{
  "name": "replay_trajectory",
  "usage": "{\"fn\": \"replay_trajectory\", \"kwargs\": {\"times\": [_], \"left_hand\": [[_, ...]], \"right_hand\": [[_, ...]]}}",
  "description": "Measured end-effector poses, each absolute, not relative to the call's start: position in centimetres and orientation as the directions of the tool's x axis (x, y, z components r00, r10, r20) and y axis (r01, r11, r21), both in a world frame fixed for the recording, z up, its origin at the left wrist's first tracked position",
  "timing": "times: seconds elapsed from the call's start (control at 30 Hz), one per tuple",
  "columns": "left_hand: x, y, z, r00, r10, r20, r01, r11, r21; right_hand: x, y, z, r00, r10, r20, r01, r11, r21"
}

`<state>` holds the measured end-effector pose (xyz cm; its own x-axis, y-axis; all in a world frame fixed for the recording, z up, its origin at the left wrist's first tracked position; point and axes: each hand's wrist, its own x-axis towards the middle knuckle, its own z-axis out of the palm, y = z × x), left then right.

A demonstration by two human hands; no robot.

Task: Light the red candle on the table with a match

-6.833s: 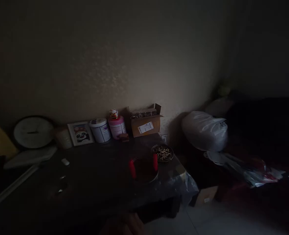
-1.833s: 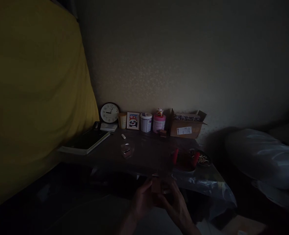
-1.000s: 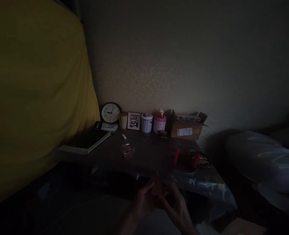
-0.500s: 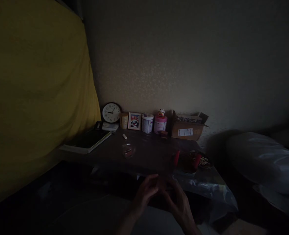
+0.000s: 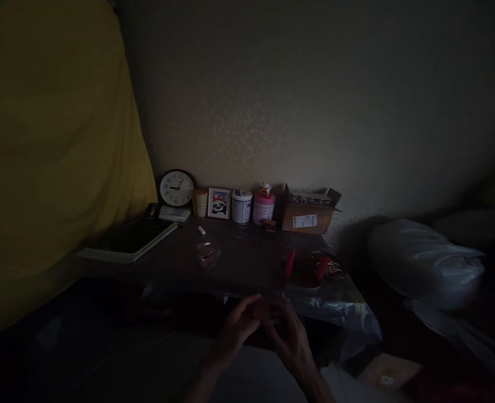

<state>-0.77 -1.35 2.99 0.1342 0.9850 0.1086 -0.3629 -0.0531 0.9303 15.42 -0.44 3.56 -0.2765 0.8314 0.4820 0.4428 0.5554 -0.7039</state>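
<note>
In the dim light, my left hand (image 5: 235,329) pinches a small reddish-brown object (image 5: 262,309) between thumb and fingertips, just off the table's front edge. My right hand (image 5: 292,339) curls in from the other side, its thumb and fingers closed at the same object. Darkness hides what kind of thing it is. Beyond the hands on the table (image 5: 239,263), a small brown box (image 5: 207,257) lies with clear wrap around it. To the right, two red candles (image 5: 290,263) stand on a dark tray (image 5: 306,285), beside a round dish (image 5: 335,267) of thin pale sticks.
Along the wall stand a clock (image 5: 177,188), a ribbed cup (image 5: 200,202), a panda picture (image 5: 219,204), a white canister (image 5: 241,207), a pink canister (image 5: 264,210) and an open cardboard box (image 5: 305,218). A large book (image 5: 133,240) lies left; plastic bags (image 5: 423,263) are at right.
The view has shifted, so the table things appear further left and slightly higher. Both hands keep hold of the small object, with little change in their pose.
</note>
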Motion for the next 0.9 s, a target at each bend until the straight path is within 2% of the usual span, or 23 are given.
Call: {"fn": "replay_trajectory", "kwargs": {"times": [0.17,0.63,0.9], "left_hand": [[-0.56,-1.44,3.34,0.119,0.989,0.086,-0.338,-0.041,0.940],[-0.57,-1.76,3.86,0.143,0.980,0.135,-0.320,-0.083,0.944],[-0.87,-0.90,2.97,0.109,0.989,0.099,-0.318,-0.060,0.946]], "right_hand": [[15.51,-0.31,3.42,-0.272,0.823,0.499,0.438,0.568,-0.697],[15.60,-0.37,3.47,-0.290,0.817,0.498,0.439,0.577,-0.689],[15.79,-0.34,3.47,-0.276,0.852,0.445,0.387,0.522,-0.760]]}}
